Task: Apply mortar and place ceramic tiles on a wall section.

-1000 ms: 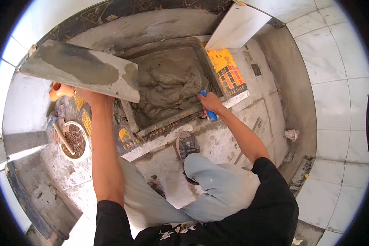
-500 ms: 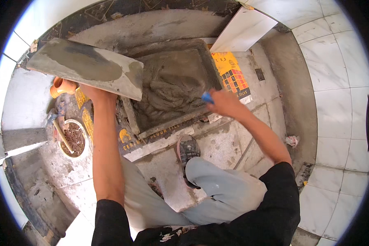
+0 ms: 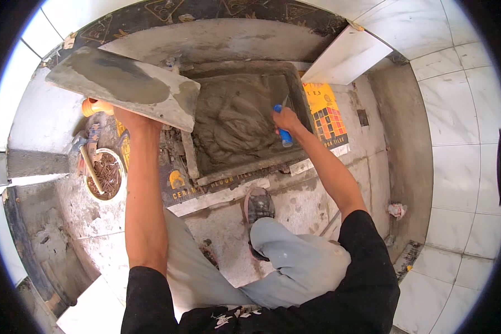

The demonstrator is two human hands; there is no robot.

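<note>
Only the head view to go on here, so: the left hand (image 3: pixel 138 119) is propping up a grey, damp-patched tile (image 3: pixel 129 82) from below, just left of the tub (image 3: pixel 189 156) of wet cement (image 3: pixel 231 114). The fingers are hiding under there, so I can't tell how tight that grip is. The right hand (image 3: pixel 286 121) is wrapping snugly round the blue handle of a trowel (image 3: pixel 285 139), over the tub's right side. My worry: the tile is sitting tilted on one hand, so a slick underside or tired wrist could be sending it into the cement or down onto the bucket (image 3: pixel 122 186). An overloaded trowel could also be dripping on the floor. As for writing, the printed cardboard (image 3: pixel 327 114) under the tub is showing dark lettering on yellow, a grid of coloured squares, and gold lettering on its dark front band. The black shirt (image 3: pixel 295 312) is sporting a pale print too.
</note>
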